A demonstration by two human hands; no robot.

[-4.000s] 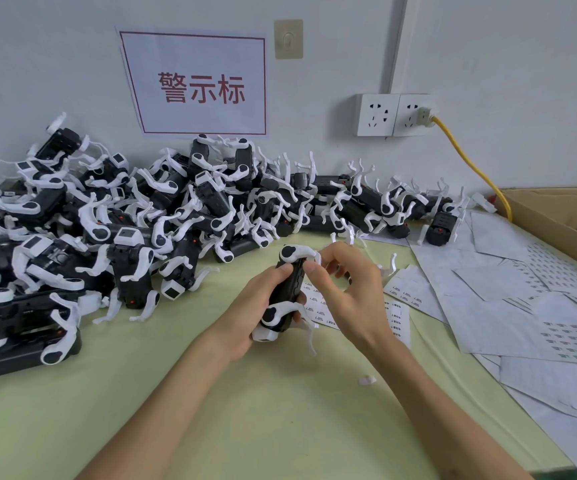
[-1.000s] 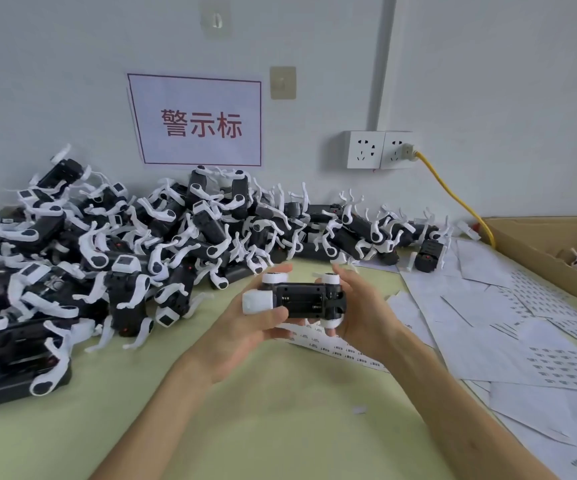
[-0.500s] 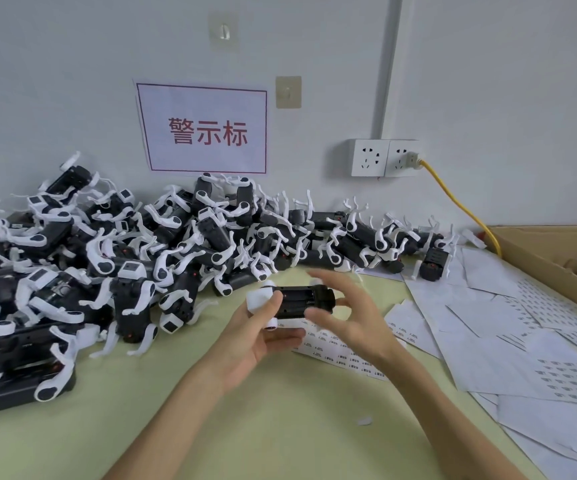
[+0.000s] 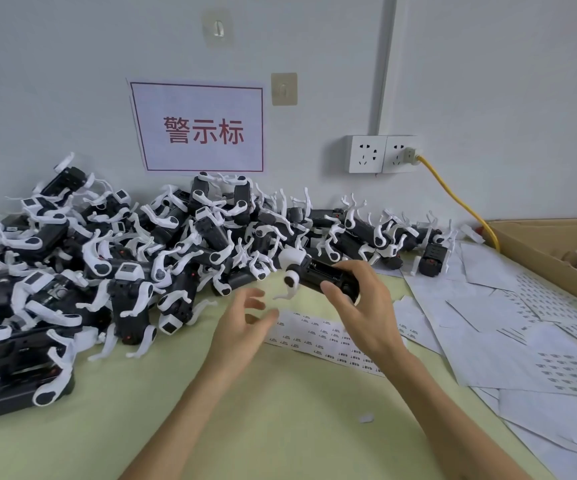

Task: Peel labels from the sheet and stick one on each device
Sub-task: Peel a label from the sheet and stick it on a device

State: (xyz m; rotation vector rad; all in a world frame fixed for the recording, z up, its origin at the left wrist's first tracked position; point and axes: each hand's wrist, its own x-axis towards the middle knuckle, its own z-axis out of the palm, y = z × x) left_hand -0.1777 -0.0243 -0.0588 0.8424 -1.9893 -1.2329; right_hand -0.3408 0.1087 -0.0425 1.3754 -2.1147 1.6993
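Here the right hand (image 4: 359, 303) grips a device (image 4: 318, 273) from its right end, thumb on the near side and fingers curled over the top, holding it lengthwise above the table (image 4: 262, 410) so that its far end sticks out to the left of the hand. The left hand (image 4: 242, 327) is beside it and lower, apart from the device, fingers loosely spread and holding nothing, somewhat blurred. The device is a black oblong body with a white block at its left end, a white round joint with a black centre, and a thin white curved leg hanging below. Directly under both hands lies the label sheet (image 4: 318, 336), a white strip flat on the table with rows of small dark printed labels. To the right, overlapping papers (image 4: 522, 341) cover the table, some bare, some printed with grids of small marks. At the far right edge stands a cardboard box (image 4: 536, 258), open on top, with at least two more black-and-white devices visible inside near the frame's edge. To the left and behind, a pile (image 4: 124, 258) of the same devices is heaped against the wall, legs tangled. One lone device (image 4: 432, 259) stands at the pile's right end. On the wall hang a sign (image 4: 200, 128) and sockets (image 4: 380, 154) with a yellow cable (image 4: 460, 202) plugged in.
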